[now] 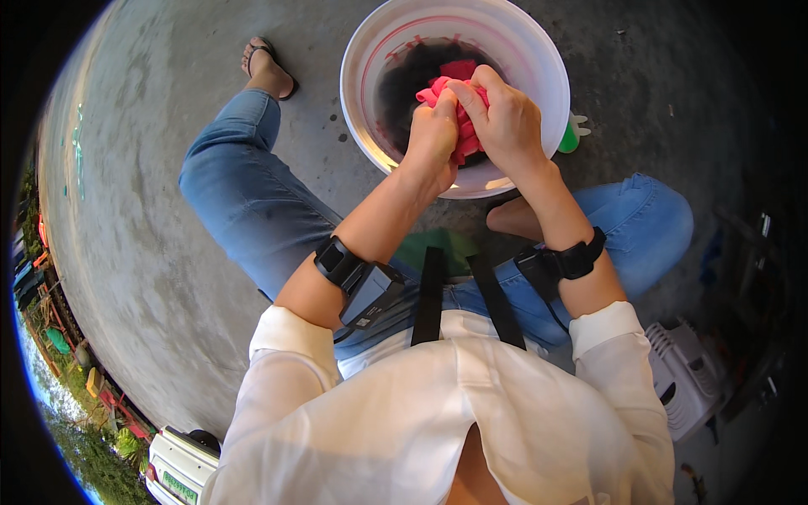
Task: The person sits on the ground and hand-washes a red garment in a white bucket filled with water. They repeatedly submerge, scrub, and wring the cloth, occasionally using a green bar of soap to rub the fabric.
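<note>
Both hands hold a bunched pink-red cloth [466,136] over a large white round tub [553,82]. My left hand [434,136] grips it from the left, fingers curled round it. On the right, my right hand [508,113] is closed on the cloth's upper part, its thumb close to my left thumb. Behind the hands, a darker red piece of the cloth [459,68] hangs over or lies in the dark contents [410,76] of the tub. Whether those are dark water or dark fabric, I cannot tell. My palms hide part of the cloth.
A green and white object [571,134] lies against the tub's right side on the concrete floor [303,164]. My knees are spread on both sides of the tub. A light grey plastic item [685,372] is at the lower right. A white car [180,464] stands far off at the lower left.
</note>
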Demonstrator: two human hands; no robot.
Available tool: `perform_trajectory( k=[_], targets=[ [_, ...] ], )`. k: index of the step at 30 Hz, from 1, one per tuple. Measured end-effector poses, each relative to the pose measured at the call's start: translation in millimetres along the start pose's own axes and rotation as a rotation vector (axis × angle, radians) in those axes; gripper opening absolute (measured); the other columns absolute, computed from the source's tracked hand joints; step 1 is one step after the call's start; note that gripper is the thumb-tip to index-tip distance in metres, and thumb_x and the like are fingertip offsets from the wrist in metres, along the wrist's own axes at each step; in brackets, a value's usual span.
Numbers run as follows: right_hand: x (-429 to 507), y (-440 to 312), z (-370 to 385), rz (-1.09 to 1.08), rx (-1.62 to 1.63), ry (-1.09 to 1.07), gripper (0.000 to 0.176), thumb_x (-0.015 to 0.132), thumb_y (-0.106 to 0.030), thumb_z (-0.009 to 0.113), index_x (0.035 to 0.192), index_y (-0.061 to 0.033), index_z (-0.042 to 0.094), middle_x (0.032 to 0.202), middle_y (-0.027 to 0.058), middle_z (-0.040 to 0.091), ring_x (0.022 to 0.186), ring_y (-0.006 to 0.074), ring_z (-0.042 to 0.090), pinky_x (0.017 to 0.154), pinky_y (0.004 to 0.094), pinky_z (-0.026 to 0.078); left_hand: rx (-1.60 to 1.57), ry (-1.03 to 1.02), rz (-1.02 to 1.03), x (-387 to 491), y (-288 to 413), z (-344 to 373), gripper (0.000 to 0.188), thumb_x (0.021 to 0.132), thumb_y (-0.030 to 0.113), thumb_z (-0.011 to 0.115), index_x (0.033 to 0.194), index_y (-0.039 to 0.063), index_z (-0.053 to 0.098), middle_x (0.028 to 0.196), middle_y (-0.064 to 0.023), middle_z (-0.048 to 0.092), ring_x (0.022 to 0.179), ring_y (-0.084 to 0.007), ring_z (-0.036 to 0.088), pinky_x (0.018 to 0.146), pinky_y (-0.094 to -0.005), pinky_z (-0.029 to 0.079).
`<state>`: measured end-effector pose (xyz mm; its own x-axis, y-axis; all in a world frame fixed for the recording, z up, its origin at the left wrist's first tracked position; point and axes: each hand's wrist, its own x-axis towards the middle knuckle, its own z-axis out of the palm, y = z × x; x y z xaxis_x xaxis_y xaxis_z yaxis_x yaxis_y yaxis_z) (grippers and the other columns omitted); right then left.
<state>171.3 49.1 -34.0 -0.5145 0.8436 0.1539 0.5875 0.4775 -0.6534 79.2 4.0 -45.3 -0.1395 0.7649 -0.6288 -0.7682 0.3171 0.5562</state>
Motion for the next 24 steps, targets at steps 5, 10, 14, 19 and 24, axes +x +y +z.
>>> perform_trajectory(
  k=[5,10,14,19,24],
  targets=[
    [15,41,-38,0.176,0.462,-0.518,0.043,0.084,-0.042,0.071,0.096,-0.0011,0.064,0.087,0.0086,0.067,0.085,0.0196,0.066,0.073,0.0313,0.050,0.112,-0.095,0.124,-3,40,-9,0.042,0.099,0.041,0.046,0.124,0.008,0.053,0.114,-0.0043,0.062,0.101,-0.0160,0.063,0.083,-0.0310,0.053],
    [9,50,-70,0.332,1.126,-0.268,0.031,0.077,-0.010,0.078,0.104,-0.0023,0.064,0.097,0.0062,0.067,0.090,0.0149,0.064,0.084,0.0280,0.052,0.297,-0.016,0.205,3,58,-24,0.043,0.101,0.041,0.043,0.124,0.006,0.054,0.114,-0.0056,0.063,0.102,-0.0160,0.064,0.083,-0.0314,0.053],
    [20,65,-74,0.334,1.254,-0.177,0.030,0.081,-0.004,0.074,0.108,-0.0055,0.060,0.102,0.0063,0.065,0.094,0.0145,0.064,0.086,0.0281,0.052,0.091,-0.163,0.187,6,54,-23,0.046,0.101,0.044,0.042,0.122,0.006,0.055,0.113,-0.0056,0.064,0.100,-0.0155,0.064,0.083,-0.0314,0.053],
    [12,22,-39,0.129,0.627,-0.008,0.026,0.089,-0.016,0.067,0.112,-0.0083,0.057,0.105,0.0041,0.062,0.100,0.0111,0.059,0.086,0.0245,0.048,0.059,-0.100,0.053,12,26,-22,0.046,0.101,0.047,0.039,0.114,0.007,0.058,0.106,-0.0050,0.064,0.091,-0.0143,0.064,0.072,-0.0296,0.053],
    [-5,-18,-7,-0.385,0.015,0.121,0.026,0.086,-0.030,0.069,0.081,-0.0057,0.059,0.075,0.0092,0.057,0.060,0.0294,0.057,0.054,0.0332,0.045,-0.370,-0.312,-0.090,-2,-5,-6,0.028,0.100,0.036,0.045,0.095,0.012,0.059,0.087,0.0007,0.059,0.074,-0.0110,0.056,0.064,-0.0306,0.049]
  ],
)
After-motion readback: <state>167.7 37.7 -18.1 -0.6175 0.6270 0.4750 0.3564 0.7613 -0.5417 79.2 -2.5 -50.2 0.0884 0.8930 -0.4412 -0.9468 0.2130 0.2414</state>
